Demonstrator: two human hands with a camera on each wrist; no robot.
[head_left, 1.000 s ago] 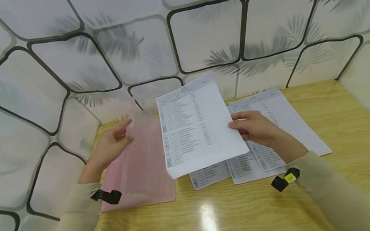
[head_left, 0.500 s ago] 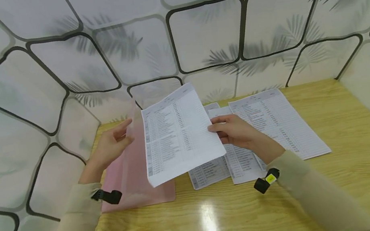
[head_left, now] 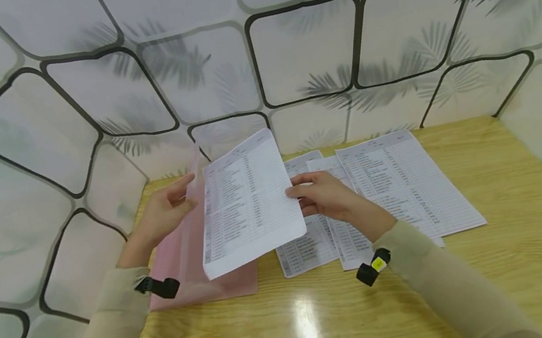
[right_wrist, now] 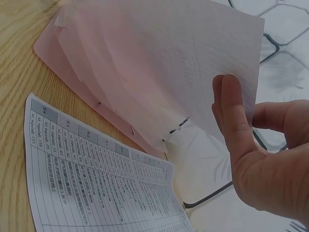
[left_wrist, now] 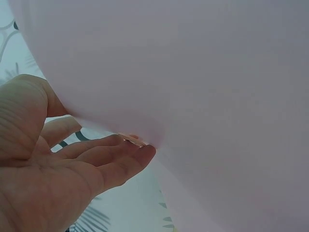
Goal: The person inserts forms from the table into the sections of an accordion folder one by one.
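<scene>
right hand [head_left: 321,199] pinching a printed sheet [head_left: 250,202], left hand [head_left: 162,214] holding up the pink folder [head_left: 201,264] flap beside it, more printed pages [head_left: 402,183] lying right of folder on wooden table [head_left: 505,249]

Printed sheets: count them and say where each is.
4 in view: one sheet held up in the right hand, three flat on the table at. More may be hidden underneath.

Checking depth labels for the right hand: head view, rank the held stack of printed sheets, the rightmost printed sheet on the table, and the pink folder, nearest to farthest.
1. Held stack of printed sheets: pinched at its right edge by the right hand.
2. Rightmost printed sheet: flat on the table, just right of the hand.
3. Pink folder: on the far left, beyond the held stack, with the left hand lifting its cover.
</scene>
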